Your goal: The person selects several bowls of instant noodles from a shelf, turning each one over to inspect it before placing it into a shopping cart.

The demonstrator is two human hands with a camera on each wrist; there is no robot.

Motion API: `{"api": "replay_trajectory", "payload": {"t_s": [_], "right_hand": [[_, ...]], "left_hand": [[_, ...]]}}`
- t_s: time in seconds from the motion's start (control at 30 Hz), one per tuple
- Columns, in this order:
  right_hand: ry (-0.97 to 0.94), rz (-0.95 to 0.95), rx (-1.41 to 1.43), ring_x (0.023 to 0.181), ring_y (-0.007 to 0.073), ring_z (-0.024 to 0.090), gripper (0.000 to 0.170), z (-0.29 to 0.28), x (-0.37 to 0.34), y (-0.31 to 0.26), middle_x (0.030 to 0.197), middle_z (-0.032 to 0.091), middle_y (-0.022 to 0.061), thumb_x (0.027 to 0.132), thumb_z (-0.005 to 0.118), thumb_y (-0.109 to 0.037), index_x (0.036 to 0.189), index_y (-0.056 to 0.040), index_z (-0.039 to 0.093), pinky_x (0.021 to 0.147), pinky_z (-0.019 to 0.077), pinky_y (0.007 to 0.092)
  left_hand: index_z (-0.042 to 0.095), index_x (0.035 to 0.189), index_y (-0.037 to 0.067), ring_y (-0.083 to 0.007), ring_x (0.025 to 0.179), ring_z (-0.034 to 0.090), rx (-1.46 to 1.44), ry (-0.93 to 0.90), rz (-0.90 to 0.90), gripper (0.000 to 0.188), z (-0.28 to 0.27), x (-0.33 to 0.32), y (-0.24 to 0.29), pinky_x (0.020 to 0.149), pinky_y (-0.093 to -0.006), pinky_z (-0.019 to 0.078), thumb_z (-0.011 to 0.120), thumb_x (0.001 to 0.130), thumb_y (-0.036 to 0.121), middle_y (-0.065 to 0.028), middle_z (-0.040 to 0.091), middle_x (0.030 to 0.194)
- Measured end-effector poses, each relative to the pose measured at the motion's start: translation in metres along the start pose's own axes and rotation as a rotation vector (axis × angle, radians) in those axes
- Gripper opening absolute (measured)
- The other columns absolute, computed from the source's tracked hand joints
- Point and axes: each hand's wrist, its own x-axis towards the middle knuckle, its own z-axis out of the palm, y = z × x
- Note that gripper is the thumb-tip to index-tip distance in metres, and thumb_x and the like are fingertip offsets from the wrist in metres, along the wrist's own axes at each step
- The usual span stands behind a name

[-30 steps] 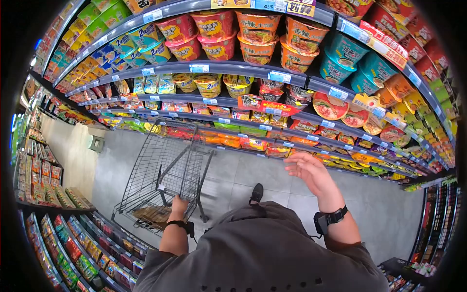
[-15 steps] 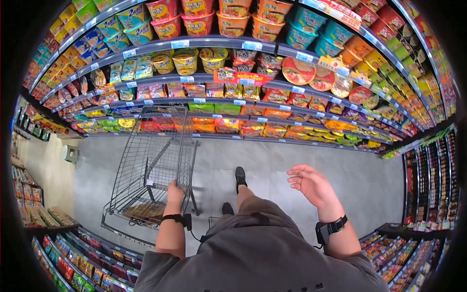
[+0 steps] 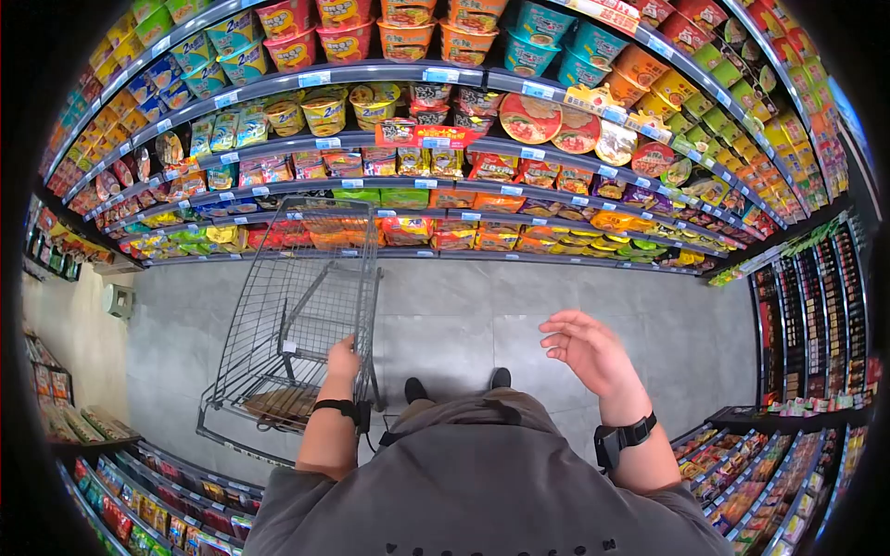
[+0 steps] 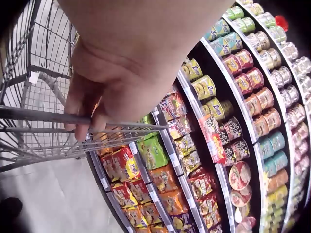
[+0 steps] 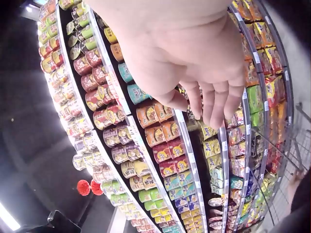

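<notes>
Seen from the head, a person in a dark gray shirt (image 3: 482, 491) stands on the gray tile floor (image 3: 445, 338) of a shop aisle, facing shelves (image 3: 389, 73) lined with instant noodles. The left hand (image 3: 342, 358) grips the near right side of a wire shopping cart (image 3: 306, 298), which stands at the person's left, between the body and the shelves. A flat brown piece (image 3: 283, 405) lies low in the cart. The right hand (image 3: 587, 352) hangs over bare floor, apart from the goods, its fingers loosely bent and holding nothing. Pink tubs (image 3: 345, 43), orange tubs (image 3: 405, 43) and teal tubs (image 3: 533, 42) stand stacked on an upper shelf; bagged packets (image 3: 408, 230) fill a low one.

At the left wrist, the fingers of the left hand curl round a dark bar (image 4: 41, 115) of the cart, whose wire mesh spreads to one side. Bright packets and rows of tubs show beyond.

At the right wrist, the relaxed fingers of the right hand show against the stocked shelves, gripping nothing. Part of the cart's wire appears near the picture's right edge.
</notes>
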Motion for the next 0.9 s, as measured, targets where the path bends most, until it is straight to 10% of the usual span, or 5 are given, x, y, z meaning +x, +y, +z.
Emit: {"api": "replay_trajectory", "payload": {"t_s": [0.9], "right_hand": [[0.335,-0.068,0.149,0.104,0.0236,0.067,0.026,-0.279,-0.189,-0.044,0.118,0.07,0.0133,0.101,0.055,-0.014,0.123,-0.0013,0.062,0.091,0.0523,0.0364]], "left_hand": [[0.071,0.129,0.01,-0.0402,0.106,0.07,0.439,0.147,-0.248,0.036,0.107,-0.018,0.148,0.089,-0.05,0.0588,0.053,0.097,0.009,-0.0195,0.074,0.114]]}}
